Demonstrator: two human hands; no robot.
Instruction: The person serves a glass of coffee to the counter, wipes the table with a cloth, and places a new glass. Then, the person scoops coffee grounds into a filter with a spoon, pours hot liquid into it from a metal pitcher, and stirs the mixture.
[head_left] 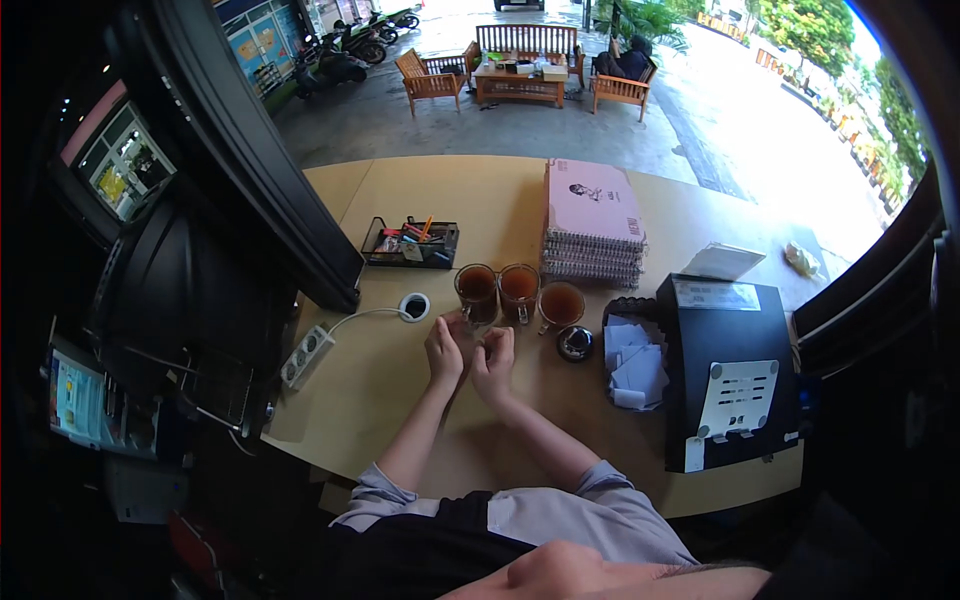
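Standing at the near-left corner of the menu stack [595,215] — three glass mugs of reddish-brown drink on the desk [350,430]: left mug [475,287], middle mug [518,287], right mug [562,303], the last nearest the stack. Both hands sit on the wearer's side of the stack and off to its left, close together by the left mug. Left hand [444,354]: fingers bent, palm turned toward the other hand; can't tell if it touches glass. Right hand [494,362]: fingers curled in, narrow — can't tell if anything is inside. Relative to the stack: pen tray [430,263] left, bell [574,343] on the near side, paper basket [630,305] near and slightly right, black box [690,400] farther right.
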